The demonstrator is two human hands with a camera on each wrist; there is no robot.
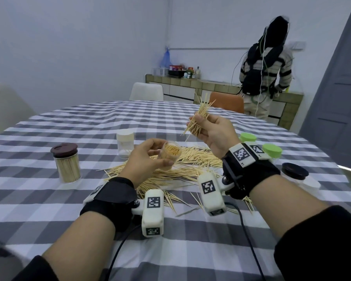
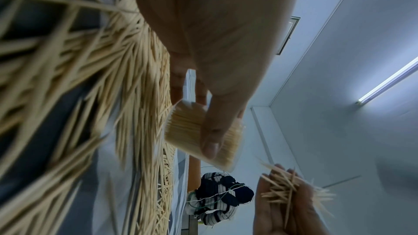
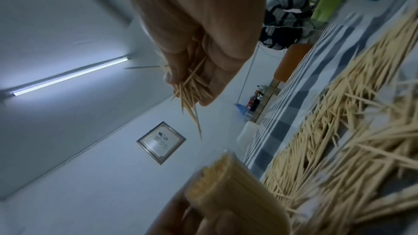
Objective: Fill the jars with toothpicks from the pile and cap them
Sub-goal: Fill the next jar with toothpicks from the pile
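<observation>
Right fingers: curled around a loose bunch of toothpicks (image 1: 199, 120), thumb pressed across the front of it; the sticks splay out above and below the grip.
Right hand (image 1: 213, 132): raised above the table, palm turned toward the wearer, higher than the other hand and a little beyond it.
Left fingers: wrapped round an open jar (image 1: 169, 155), thumb on the near side, fingers behind.
Left hand (image 1: 148, 157): holds the jar off the table, tilted with its mouth toward the raised bunch; the jar is packed nearly full of toothpicks standing on end.
Pile (image 1: 182, 169): a wide heap of loose toothpicks on the cloth directly under both hands, with strays spilling toward the wearer.
Capped jar (image 1: 67, 162): upright to the left of the pile, full, brown lid on.
White-lidded jar (image 1: 125, 146): upright behind the left hand, looks clear inside.
Green-lidded jars (image 1: 272, 151): two at the right, partly hidden by the right wrist.
Black lid (image 1: 294, 171): on a container at the far right, near the table edge.
Writing: none readable on any jar; the wrist straps carry square black-and-white coded tags only.
Tablecloth (image 1: 49, 199): grey and white check.
Room: another person (image 1: 264, 74) stands at the counter in the back, facing away.
</observation>
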